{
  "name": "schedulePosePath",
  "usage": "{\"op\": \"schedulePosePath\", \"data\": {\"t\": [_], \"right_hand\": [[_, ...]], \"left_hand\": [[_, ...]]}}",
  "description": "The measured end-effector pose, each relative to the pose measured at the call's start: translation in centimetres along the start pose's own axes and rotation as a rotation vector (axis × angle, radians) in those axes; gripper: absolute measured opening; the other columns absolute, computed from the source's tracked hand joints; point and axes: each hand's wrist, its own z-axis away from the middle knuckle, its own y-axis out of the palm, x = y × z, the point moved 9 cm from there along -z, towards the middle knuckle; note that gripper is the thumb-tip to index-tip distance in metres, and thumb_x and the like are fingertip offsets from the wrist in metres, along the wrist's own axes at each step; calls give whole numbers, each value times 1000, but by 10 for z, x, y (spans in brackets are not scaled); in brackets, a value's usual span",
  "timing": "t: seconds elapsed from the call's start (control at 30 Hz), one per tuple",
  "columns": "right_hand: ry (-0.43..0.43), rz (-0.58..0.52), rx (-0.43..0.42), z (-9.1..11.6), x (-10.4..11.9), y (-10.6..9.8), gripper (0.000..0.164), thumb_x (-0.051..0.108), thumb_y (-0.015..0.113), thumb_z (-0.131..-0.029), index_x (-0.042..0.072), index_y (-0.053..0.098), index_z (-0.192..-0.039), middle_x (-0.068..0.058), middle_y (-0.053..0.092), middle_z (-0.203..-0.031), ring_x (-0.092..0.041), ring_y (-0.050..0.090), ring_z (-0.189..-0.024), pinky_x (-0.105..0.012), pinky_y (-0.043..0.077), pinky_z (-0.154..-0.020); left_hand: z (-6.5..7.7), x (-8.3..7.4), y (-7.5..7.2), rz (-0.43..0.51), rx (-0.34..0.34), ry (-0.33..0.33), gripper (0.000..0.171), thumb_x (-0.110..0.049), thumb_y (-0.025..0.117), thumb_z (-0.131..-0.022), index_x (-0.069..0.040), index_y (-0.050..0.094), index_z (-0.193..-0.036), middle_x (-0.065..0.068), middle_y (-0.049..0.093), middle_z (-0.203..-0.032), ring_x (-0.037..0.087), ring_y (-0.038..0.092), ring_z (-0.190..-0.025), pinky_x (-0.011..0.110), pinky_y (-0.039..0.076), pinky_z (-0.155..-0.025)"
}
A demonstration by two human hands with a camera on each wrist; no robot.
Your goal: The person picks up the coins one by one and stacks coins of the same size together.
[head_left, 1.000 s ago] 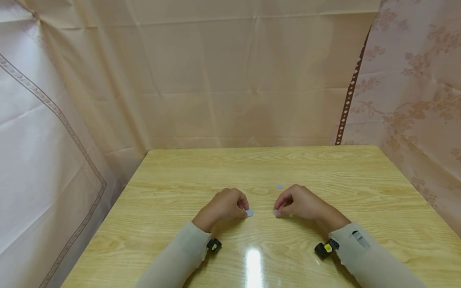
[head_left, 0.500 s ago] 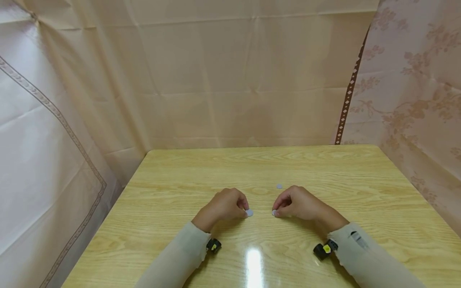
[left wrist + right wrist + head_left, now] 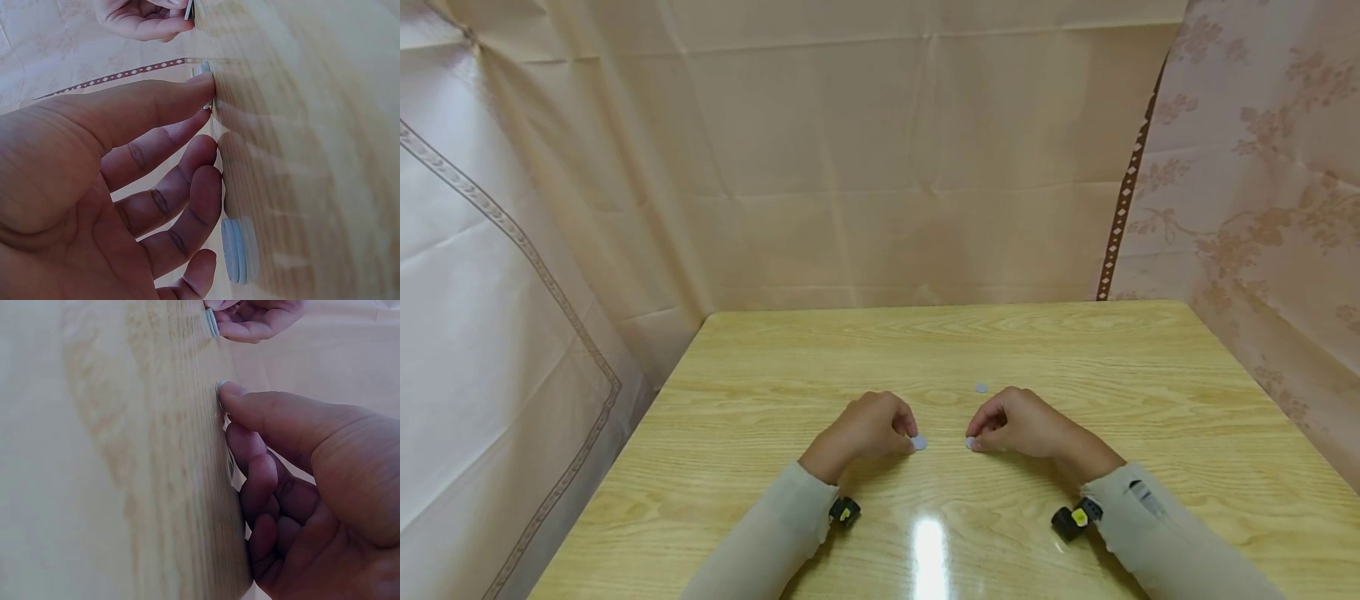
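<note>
My left hand (image 3: 871,427) pinches a small pale grey-blue disc (image 3: 920,442) between thumb and fingers, low at the tabletop. In the right wrist view that disc (image 3: 212,323) looks like a thin stack of layers. Opposite it, my right hand (image 3: 1024,423) pinches a similar disc (image 3: 971,443) at its edge; a gap separates the two discs. Another disc (image 3: 981,388) lies flat beyond the right hand. Close to the left hand's lower fingers, the left wrist view shows a layered disc or pair of discs (image 3: 233,250) on the table; the head view does not show it.
The wood-grain table (image 3: 760,358) extends around both hands. A beige curtain (image 3: 880,167) hangs behind its far edge, with a pale cloth (image 3: 490,292) at left and a floral one (image 3: 1262,208) at right. Each wrist wears a small black camera (image 3: 846,512).
The right hand has shifted slightly left with its disc, closer to the left hand's disc, then nearly stopped. The left hand and the far disc have stayed in place.
</note>
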Motion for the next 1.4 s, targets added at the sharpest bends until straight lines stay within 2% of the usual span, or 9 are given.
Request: {"op": "schedulePosePath", "data": {"t": [0.53, 0.87, 1.2, 1.4], "right_hand": [[-2, 18, 6, -1, 0, -3, 8, 29, 82, -90, 22, 80, -94, 6, 72, -82, -10, 59, -70, -23, 51, -63], [28, -8, 18, 8, -7, -6, 10, 25, 85, -87, 20, 79, -93, 3, 68, -79, -10, 57, -70, -23, 49, -62], [1, -41, 37, 5, -5, 1, 7, 24, 84, -88, 20, 80, -93, 4, 71, -80, -8, 57, -69, -24, 51, -61], [-4, -37, 26, 1, -1, 1, 9, 24, 85, -87, 18, 80, -93, 2, 70, -79, -9, 57, -68, -24, 50, -60]], "left_hand": [[0, -1, -2, -12, -10, 1, 15, -23, 86, -85, -27, 72, -81, -13, 65, -78, 10, 57, -74, 32, 46, -72], [-6, -11, 4, -34, -2, 45, 15, -23, 85, -86, -27, 72, -81, -15, 65, -76, 7, 58, -71, 28, 48, -69], [-1, -5, 4, -29, 1, 14, 14, -23, 86, -85, -24, 72, -84, -14, 65, -77, 7, 58, -72, 28, 48, -71], [1, -3, 2, -14, -11, 17, 14, -21, 87, -83, -22, 73, -85, -13, 66, -77, 8, 58, -71, 28, 48, -69]]}}
